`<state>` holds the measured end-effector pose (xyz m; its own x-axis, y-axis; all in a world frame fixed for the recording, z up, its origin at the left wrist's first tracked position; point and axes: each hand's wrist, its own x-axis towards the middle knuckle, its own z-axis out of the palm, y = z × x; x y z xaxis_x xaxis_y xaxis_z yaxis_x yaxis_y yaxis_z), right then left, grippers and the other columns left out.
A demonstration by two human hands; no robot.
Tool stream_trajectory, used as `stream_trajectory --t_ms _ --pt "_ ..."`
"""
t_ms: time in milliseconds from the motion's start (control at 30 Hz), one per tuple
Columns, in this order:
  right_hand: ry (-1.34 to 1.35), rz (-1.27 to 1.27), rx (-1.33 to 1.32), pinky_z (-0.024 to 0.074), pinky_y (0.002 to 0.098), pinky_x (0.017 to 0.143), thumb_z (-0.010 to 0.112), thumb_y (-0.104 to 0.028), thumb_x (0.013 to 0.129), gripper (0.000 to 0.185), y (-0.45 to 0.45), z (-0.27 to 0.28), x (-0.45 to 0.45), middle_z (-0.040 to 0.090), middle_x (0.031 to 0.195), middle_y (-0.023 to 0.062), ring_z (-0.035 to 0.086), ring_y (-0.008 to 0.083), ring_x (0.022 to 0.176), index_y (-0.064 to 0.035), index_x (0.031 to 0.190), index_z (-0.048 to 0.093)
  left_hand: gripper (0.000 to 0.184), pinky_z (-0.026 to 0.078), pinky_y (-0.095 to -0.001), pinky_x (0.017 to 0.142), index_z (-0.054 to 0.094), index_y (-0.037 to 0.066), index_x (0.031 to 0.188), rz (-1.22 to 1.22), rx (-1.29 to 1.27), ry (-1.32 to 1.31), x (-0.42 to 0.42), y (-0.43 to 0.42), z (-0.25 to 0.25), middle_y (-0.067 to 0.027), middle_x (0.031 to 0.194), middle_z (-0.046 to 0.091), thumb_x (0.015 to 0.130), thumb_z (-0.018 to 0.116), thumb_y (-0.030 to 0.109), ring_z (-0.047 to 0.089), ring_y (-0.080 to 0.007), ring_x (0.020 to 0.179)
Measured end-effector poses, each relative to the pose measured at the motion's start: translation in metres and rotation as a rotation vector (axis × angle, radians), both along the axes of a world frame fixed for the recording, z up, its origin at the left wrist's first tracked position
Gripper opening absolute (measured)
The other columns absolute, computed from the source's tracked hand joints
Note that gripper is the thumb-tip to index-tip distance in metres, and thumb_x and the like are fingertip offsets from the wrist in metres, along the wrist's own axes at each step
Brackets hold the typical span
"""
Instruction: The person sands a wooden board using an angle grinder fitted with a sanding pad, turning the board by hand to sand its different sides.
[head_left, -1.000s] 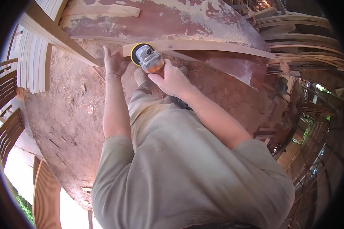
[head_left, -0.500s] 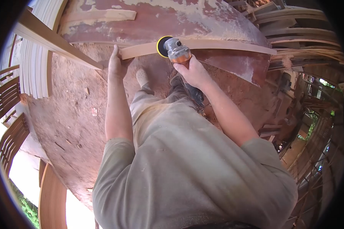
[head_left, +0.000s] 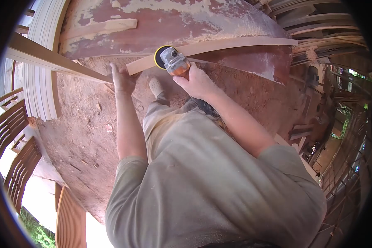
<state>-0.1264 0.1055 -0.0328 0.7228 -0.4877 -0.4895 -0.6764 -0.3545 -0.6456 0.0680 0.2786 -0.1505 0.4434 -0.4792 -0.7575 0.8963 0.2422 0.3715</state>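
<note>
My right hand [head_left: 199, 84] is wrapped around the orange and grey body of an angle grinder [head_left: 175, 62]. Its round black disc with a yellow rim [head_left: 158, 58] lies against or just over a long curved wooden strip [head_left: 223, 44], close to the strip's left end. My left hand [head_left: 125, 81] is at that end, thumb raised and fingers curled beneath the wood, partly hidden. The strip's far part rests across a dusty reddish tabletop [head_left: 153, 35].
A shorter board [head_left: 107, 27] lies on the tabletop. At left, a long plank [head_left: 66, 62] slants beside stacked pale strips [head_left: 40, 93] and slatted chair-back-like pieces [head_left: 20, 167]. Curved wood pieces [head_left: 322, 31] are piled at right. Sawdust and scraps cover the floor [head_left: 87, 136].
The grinder and my right hand have moved left along the strip, toward its near end. My left hand has shifted slightly down, and the strip's left end sits lower and more tilted.
</note>
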Motion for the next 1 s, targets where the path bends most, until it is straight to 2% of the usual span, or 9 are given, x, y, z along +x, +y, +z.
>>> stream_trajectory --t_ms 100,367,500,567,600,733,833,900,1000 --pt "0.002 -0.044 0.007 0.0488 0.0451 0.091 0.067 -0.039 0.085 0.063 -0.010 0.001 -0.010 0.064 0.109 0.0293 0.063 0.0412 0.105 0.0118 0.118 0.049 0.103 0.032 -0.0497 0.112 0.043 -0.018 0.129 -0.023 0.059 -0.041 -0.002 -0.002 0.003 -0.0282 0.132 0.051 0.092 0.022 0.076 0.045 -0.0396 0.129" --pt "-0.080 -0.192 0.029 0.0491 0.0418 0.091 0.069 -0.038 0.084 0.064 -0.034 -0.009 -0.026 0.064 0.109 0.0289 0.064 0.0390 0.105 0.0112 0.120 0.050 0.090 0.037 -0.0498 0.109 0.030 -0.003 0.145 -0.019 0.044 -0.095 -0.003 0.000 -0.010 -0.0264 0.138 0.045 0.093 0.034 0.070 0.047 -0.0386 0.127" --pt "-0.020 -0.202 -0.001 0.0495 0.0424 0.091 0.068 -0.038 0.084 0.063 -0.032 -0.004 -0.027 0.064 0.108 0.0293 0.064 0.0395 0.105 0.0120 0.118 0.051 0.089 0.040 -0.0507 0.108 0.032 -0.005 0.143 0.112 0.098 -0.044 -0.011 -0.013 -0.005 -0.0261 0.136 0.045 0.094 0.034 0.070 0.048 -0.0395 0.127" --pt "-0.048 -0.153 -0.016 0.0498 0.0441 0.090 0.067 -0.039 0.085 0.063 -0.015 -0.001 -0.019 0.064 0.107 0.0304 0.063 0.0409 0.104 0.0133 0.116 0.052 0.094 0.043 -0.0499 0.106 0.034 -0.009 0.139 0.284 0.028 -0.011 -0.020 -0.018 -0.004 -0.0252 0.132 0.050 0.093 0.028 0.072 0.052 -0.0407 0.121" --pt "-0.010 -0.084 -0.041 0.0494 0.0460 0.090 0.065 -0.040 0.085 0.063 -0.006 -0.006 -0.013 0.063 0.106 0.0329 0.063 0.0432 0.104 0.0146 0.114 0.051 0.093 0.041 -0.0525 0.107 0.031 -0.008 0.141 0.305 0.005 -0.008 -0.021 -0.018 -0.003 -0.0257 0.133 0.049 0.094 0.027 0.071 0.050 -0.0420 0.123" --pt "-0.022 -0.036 -0.016 0.0495 0.0484 0.089 0.065 -0.040 0.084 0.061 0.022 -0.004 0.015 0.063 0.102 0.0341 0.063 0.0462 0.100 0.0131 0.110 0.051 0.092 0.037 -0.0543 0.110 0.031 -0.008 0.141 0.314 -0.028 0.009 -0.019 -0.007 -0.012 -0.0268 0.135 0.047 0.094 0.024 0.071 0.047 -0.0434 0.126" --pt "-0.013 0.071 -0.046 0.0505 0.0481 0.084 0.066 -0.040 0.085 0.061 0.026 -0.002 0.024 0.065 0.100 0.0306 0.064 0.0444 0.097 0.0129 0.112 0.052 0.099 0.038 -0.0517 0.110 0.032 -0.013 0.138 0.284 -0.214 -0.042 -0.019 0.004 -0.027 -0.0272 0.138 0.044 0.091 0.031 0.074 0.046 -0.0409 0.127" --pt "-0.068 0.047 0.018 0.0500 0.0503 0.084 0.065 -0.040 0.084 0.057 0.027 0.006 0.022 0.064 0.098 0.0326 0.063 0.0469 0.096 0.0102 0.108 0.051 0.106 0.035 -0.0512 0.112 0.029 -0.016 0.139 0.289 -0.296 0.085 -0.017 0.008 -0.026 -0.0287 0.142 0.040 0.089 0.031 0.077 0.043 -0.0417 0.129" --pt "-0.131 0.060 -0.032 0.0501 0.0510 0.082 0.066 -0.040 0.085 0.056 0.028 -0.005 0.006 0.064 0.097 0.0316 0.064 0.0467 0.094 0.0087 0.108 0.051 0.108 0.031 -0.0506 0.114 0.018 -0.017 0.143 0.320 -0.374 0.058 -0.012 0.014 -0.030 -0.0306 0.148 0.032 0.089 0.029 0.077 0.038 -0.0427 0.134"
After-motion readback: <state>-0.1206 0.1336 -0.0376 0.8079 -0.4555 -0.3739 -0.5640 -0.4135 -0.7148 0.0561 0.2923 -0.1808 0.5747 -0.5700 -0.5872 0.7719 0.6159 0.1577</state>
